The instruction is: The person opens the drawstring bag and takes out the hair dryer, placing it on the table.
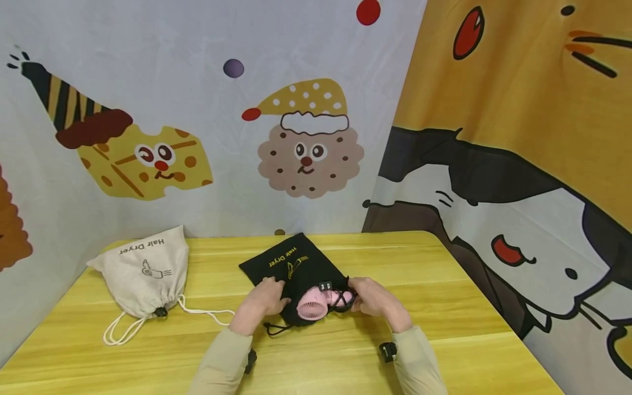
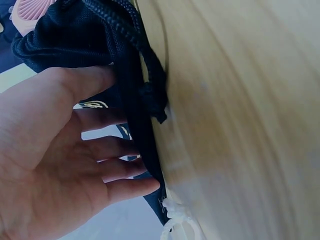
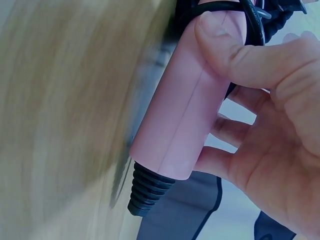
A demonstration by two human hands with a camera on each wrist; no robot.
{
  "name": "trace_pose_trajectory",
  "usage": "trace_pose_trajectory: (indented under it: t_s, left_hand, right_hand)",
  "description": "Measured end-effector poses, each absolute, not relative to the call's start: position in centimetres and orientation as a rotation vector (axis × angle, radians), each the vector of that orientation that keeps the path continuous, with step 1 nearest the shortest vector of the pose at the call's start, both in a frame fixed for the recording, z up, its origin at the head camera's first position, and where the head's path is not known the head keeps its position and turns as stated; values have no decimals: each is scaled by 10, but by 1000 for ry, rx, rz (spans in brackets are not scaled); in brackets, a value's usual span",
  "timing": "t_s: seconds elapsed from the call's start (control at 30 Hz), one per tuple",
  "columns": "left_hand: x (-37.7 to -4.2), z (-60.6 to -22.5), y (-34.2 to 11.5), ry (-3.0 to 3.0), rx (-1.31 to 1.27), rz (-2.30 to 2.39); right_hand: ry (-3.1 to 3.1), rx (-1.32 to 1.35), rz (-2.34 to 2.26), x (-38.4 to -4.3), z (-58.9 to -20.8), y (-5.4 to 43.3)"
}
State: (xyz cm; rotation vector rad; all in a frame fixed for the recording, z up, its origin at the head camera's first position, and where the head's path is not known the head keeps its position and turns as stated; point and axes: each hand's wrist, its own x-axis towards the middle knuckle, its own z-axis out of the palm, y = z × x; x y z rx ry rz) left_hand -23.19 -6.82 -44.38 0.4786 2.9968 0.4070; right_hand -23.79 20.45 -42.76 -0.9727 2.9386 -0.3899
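A black drawstring bag (image 1: 274, 260) printed with yellow "Hair Dryer" lettering lies on the table. At its near end is a pink hair dryer (image 1: 312, 303), its round vent facing up and a black cord wound about its handle. My left hand (image 1: 266, 296) rests against the bag's left side. In the left wrist view, the fingers reach fairly straight along the black fabric (image 2: 75, 40). My right hand (image 1: 371, 296) grips the pink handle (image 3: 175, 120), thumb on its face and fingers along the side. How far the dryer lies inside the bag cannot be told.
A beige drawstring bag (image 1: 148, 274) with "Hair Dryer" print lies at the table's left, its white cords (image 1: 120, 332) trailing toward the black bag. Behind the wooden table (image 1: 321, 362) hangs a cartoon-print curtain (image 1: 217, 203).
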Motion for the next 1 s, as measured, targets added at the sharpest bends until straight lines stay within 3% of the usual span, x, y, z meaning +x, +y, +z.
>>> trace_pose_trajectory:
  t_s: [1.0]
  left_hand:
    - [-230, -443, -68, 3050, 141, 394]
  right_hand:
    - [2895, -1043, -433, -233, -420, 217]
